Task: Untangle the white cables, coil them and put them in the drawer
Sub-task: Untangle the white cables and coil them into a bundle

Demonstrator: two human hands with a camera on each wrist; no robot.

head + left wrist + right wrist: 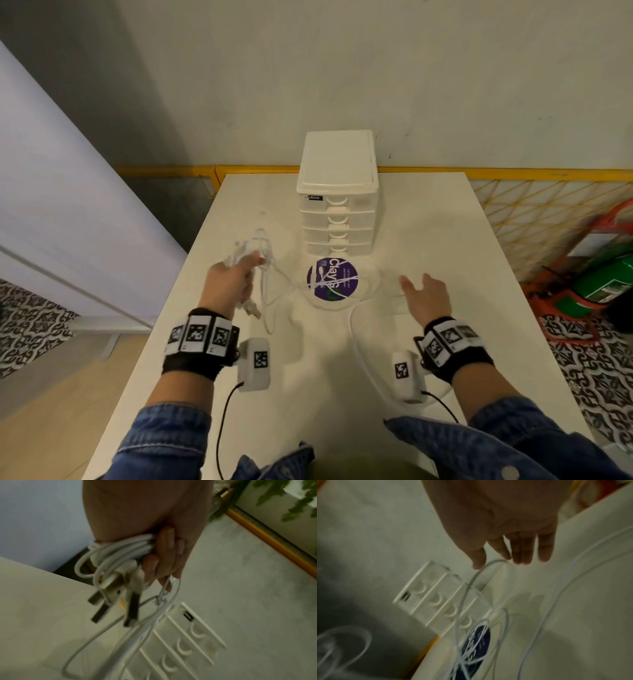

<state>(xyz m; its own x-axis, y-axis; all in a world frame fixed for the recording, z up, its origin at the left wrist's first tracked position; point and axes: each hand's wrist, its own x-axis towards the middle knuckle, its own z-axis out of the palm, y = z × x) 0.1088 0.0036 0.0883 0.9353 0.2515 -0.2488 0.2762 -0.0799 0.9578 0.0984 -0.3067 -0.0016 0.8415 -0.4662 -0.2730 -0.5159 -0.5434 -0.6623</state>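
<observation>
a white table (428, 219) holds a drawer unit (337, 192) at the far side. thin, limp cables (356, 301) trail across its middle. the left hand (229, 284) grips a coiled bunch; best held at the plugs. the right hand (426, 298) hovers, fingers spread, empty.

Drawer unit (337, 202) stands at the table's (428, 240) far edge, centre, all drawers closed, so I see no way in from the front. Directly before it a purple round sticker (331, 283) lies flat, crossed by loose white cables (356, 301); those strands also loop toward the near right side, snag risk for a low pass. My left hand (230, 285) grips a coiled bundle (120, 550) with plugs dangling, blocking the left approach. My right hand (426, 297) hovers spread over the right side, one strand (481, 572) touching its fingertips. Bare tabletop lies far right and near centre between my wrists.
</observation>
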